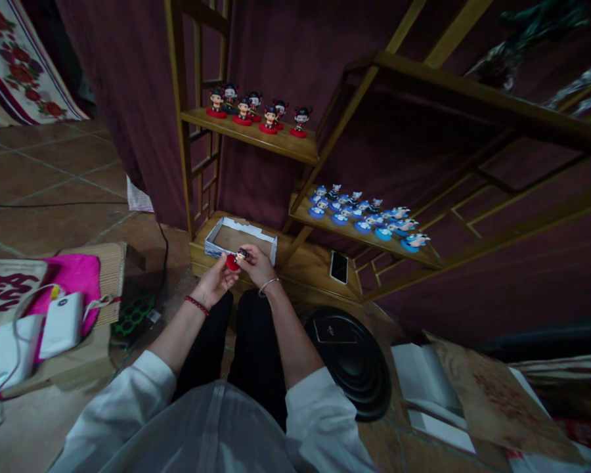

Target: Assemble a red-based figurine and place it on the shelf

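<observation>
Both my hands hold one small figurine (238,257) with a red base and dark hair, in front of my knees. My left hand (217,277) grips its red base from the left; my right hand (257,263) pinches its head from the right. Just behind it lies an open white box (220,226) on the bottom wooden shelf. Several matching red-based figurines (256,112) stand on the upper left shelf. Several blue-based figurines (367,217) stand on the lower right shelf.
A phone (339,267) lies on the bottom shelf board. A black round object (354,361) rests on the floor by my right knee. White boxes (423,381) lie at the right. At the left sits a low stool (109,276) with pink cloth, white devices and cables.
</observation>
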A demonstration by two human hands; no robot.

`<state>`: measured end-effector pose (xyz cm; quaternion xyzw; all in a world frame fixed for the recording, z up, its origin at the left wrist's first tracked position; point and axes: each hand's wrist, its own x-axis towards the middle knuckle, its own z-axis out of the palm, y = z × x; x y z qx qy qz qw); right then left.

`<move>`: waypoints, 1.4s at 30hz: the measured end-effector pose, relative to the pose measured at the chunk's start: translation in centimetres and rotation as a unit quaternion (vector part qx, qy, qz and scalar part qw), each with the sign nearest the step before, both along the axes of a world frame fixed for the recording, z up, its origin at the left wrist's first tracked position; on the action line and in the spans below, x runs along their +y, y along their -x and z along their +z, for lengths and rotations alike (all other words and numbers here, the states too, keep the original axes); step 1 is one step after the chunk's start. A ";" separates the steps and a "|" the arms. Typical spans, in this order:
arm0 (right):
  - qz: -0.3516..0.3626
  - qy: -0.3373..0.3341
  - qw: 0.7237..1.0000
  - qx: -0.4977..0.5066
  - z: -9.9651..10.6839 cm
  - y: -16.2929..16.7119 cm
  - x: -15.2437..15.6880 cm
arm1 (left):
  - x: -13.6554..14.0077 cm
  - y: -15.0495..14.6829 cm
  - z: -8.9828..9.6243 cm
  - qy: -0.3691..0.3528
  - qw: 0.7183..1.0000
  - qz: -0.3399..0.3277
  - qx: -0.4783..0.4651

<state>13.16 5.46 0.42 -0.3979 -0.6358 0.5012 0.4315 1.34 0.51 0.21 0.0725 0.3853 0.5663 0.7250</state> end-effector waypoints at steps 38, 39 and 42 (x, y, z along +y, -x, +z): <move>-0.043 0.005 0.999 0.001 0.0 0.2 -0.3 | -0.2 0.2 -0.6 -0.044 0.999 0.010 -0.016; -0.044 0.002 0.999 -0.003 0.0 0.2 -0.3 | -0.2 0.2 -0.6 -0.042 0.999 0.011 -0.017; -0.042 -0.007 0.999 -0.016 -0.2 0.2 -0.2 | -0.2 0.1 -0.3 -0.037 0.999 0.015 -0.018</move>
